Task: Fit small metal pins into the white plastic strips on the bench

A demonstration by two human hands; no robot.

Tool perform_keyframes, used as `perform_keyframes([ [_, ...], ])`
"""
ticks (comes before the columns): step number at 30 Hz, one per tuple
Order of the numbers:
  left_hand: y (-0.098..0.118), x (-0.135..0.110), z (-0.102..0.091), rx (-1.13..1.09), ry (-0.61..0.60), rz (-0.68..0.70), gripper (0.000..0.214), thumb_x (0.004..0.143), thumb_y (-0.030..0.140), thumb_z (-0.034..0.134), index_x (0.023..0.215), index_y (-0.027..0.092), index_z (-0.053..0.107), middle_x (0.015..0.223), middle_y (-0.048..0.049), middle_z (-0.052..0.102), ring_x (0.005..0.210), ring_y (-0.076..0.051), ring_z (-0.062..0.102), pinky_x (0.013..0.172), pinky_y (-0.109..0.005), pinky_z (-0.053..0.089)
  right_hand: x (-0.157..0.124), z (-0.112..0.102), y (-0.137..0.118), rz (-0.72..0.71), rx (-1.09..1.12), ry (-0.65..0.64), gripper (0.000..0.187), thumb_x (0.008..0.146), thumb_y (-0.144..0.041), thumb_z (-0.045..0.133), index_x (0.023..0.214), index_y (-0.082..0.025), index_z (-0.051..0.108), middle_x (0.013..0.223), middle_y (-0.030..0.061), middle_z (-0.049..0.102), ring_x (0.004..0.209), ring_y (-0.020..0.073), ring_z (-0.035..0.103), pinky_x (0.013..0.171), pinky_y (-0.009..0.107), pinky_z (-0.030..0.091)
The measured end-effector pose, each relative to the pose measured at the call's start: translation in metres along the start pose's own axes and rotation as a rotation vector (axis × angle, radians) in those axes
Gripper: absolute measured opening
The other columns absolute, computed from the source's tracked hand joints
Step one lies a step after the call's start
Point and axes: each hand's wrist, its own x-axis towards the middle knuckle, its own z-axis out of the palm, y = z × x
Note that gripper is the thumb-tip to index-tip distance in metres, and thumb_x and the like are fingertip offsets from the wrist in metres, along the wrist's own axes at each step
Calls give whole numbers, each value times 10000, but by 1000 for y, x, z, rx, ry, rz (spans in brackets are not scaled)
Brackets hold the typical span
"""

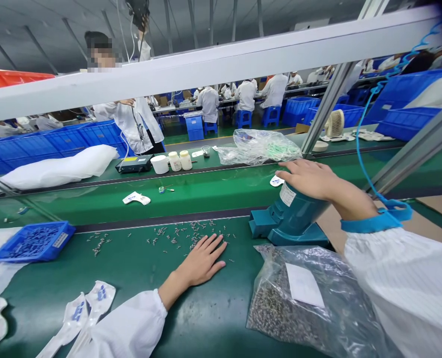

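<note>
My left hand [202, 261] lies flat on the green work mat [191, 318], fingers spread beside scattered small screws [174, 233]. My right hand [310, 179] rests palm down on top of a teal plastic device [295, 214], its fingers stretched out rather than wrapped round it. This device leans, with a white label on its side and a box-shaped part at its lower left. Just in front of it lies a clear plastic bag [280, 303] of many small metal parts, with a white paper label. A blue wristband [378, 221] with a coiled cord circles my right wrist.
A blue tray [34, 243] of small blue parts stands left. White printed pieces [75, 313] lie near my left sleeve. Beyond runs a green conveyor belt [206, 191]; white jars [179, 160] and a plastic bag [258, 146] sit behind it. A metal bar [206, 64] crosses overhead.
</note>
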Motion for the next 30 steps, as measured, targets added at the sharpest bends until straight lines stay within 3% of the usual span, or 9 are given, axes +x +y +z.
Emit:
perform_keyframes([
  [10, -28, -23, 2, 120, 112, -165, 572, 1044, 491, 269, 1561, 247, 249, 1583, -67, 346, 1475, -230, 297, 1208, -442, 273, 0, -1, 0, -1, 9, -7, 696, 965, -560, 183, 1512, -187, 398, 1533, 159, 401, 1428, 350, 320, 1152, 538, 254],
  [17, -38, -46, 1, 116, 141, -231, 655, 1044, 484, 286, 1588, 248, 8, 1602, -62, 300, 1494, -226, 241, 1214, -451, 246, 4, 5, 4, -7, -2, 23, 680, 970, -563, 190, 1508, -205, 403, 1527, 148, 412, 1422, 338, 332, 1147, 541, 261],
  [24, -34, -56, -4, 69, 95, -241, 532, 1048, 464, 292, 1553, 299, 262, 1596, -17, 322, 1498, -246, 232, 1210, -476, 248, 2, 4, 4, -2, 6, 14, 685, 967, -563, 189, 1501, -196, 409, 1535, 149, 405, 1423, 343, 329, 1147, 544, 259],
  [30, -28, -56, -7, -3, 58, -196, 608, 1055, 446, 273, 1585, 282, 23, 1617, -14, 264, 1516, -214, 164, 1234, -454, 187, 3, 3, 4, -4, 12, 0, 708, 963, -583, 179, 1512, -191, 395, 1539, 161, 391, 1427, 360, 316, 1143, 563, 257],
])
